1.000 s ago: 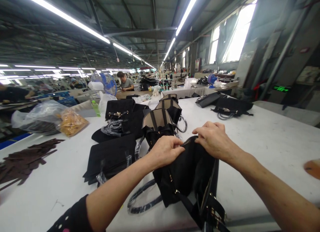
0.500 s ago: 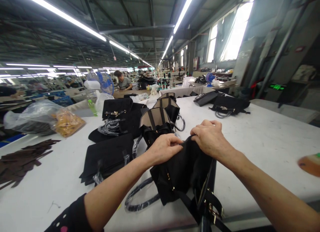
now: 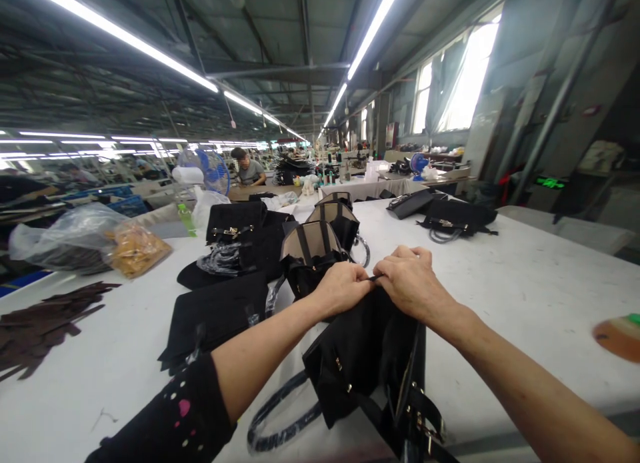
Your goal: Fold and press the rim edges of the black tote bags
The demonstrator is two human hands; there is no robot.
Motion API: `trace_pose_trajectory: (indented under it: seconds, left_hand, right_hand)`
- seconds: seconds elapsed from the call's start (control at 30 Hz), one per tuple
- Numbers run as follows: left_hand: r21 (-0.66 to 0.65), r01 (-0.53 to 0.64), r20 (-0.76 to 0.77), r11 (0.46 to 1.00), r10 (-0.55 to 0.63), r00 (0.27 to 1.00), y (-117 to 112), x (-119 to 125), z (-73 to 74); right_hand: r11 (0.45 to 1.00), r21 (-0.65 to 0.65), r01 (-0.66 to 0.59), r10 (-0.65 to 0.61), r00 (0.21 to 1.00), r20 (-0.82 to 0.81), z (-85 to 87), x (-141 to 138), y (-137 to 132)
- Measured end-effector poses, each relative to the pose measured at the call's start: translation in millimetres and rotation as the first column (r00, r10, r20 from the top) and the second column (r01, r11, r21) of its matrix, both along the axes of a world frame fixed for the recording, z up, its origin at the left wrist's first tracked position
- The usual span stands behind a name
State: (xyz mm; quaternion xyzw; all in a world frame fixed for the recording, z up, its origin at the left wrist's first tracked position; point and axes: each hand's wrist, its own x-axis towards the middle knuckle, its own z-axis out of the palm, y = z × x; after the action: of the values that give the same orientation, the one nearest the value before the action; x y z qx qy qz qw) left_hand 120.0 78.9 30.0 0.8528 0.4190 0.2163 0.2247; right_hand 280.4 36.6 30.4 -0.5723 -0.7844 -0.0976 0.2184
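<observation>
In front of me on the white table (image 3: 490, 303) is a black handbag (image 3: 370, 356) with gold hardware and plastic-wrapped handles. My left hand (image 3: 345, 286) pinches the bag's far top edge between thumb and fingers. Close beside it, my right hand (image 3: 407, 276) grips the same edge. Only a short stretch of black rim shows between the two hands. One wrapped handle (image 3: 285, 410) lies out to the left on the table. Just beyond my left hand stands another black bag (image 3: 307, 250) with a beige panel and dark straps.
Black bag pieces (image 3: 215, 313) lie left, near brown strips (image 3: 45, 323) and a plastic bag of yellow material (image 3: 137, 250). More black bags (image 3: 457, 216) rest at the far right. A blue fan (image 3: 213, 170) and a seated person (image 3: 249, 168) are farther back. An orange object (image 3: 617, 336) sits at right.
My left hand has moved right along the bag's edge, closer to my right hand. My right hand has shifted slightly left and down. Both still hold the edge.
</observation>
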Motion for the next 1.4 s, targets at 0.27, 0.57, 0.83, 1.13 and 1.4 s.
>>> trace_pose_trajectory:
  seconds: [0.27, 0.57, 0.83, 1.13, 1.4]
  left_hand:
    - [-0.031, -0.183, -0.034, 0.983, 0.182, 0.983, -26.3, -21.0, -4.1]
    - [-0.041, -0.153, 0.016, 0.987, 0.154, 0.988, -30.1, -22.8, -5.7]
    - [-0.09, -0.017, 0.115, 0.996, 0.027, 0.993, -26.2, -24.7, -9.9]
    - [-0.163, 0.036, 0.17, 0.986, -0.008, 0.985, -22.8, -23.5, -5.3]
    - [-0.038, -0.006, 0.069, 0.999, 0.008, 0.998, -14.2, -12.6, -7.3]
  right_hand:
    - [0.985, -0.073, -0.157, 0.139, 0.968, -0.207, -0.6, 14.4, -17.6]
    - [0.994, 0.009, -0.11, 0.11, 0.978, -0.176, -0.9, 7.9, -16.7]
    - [0.998, 0.058, -0.019, 0.027, 0.989, -0.145, -2.7, 3.1, -13.1]
    - [0.998, 0.067, -0.007, 0.016, 0.992, -0.126, -5.2, 2.2, -11.6]
    - [0.996, 0.086, 0.003, 0.004, 0.997, -0.083, -8.3, -2.4, -5.9]
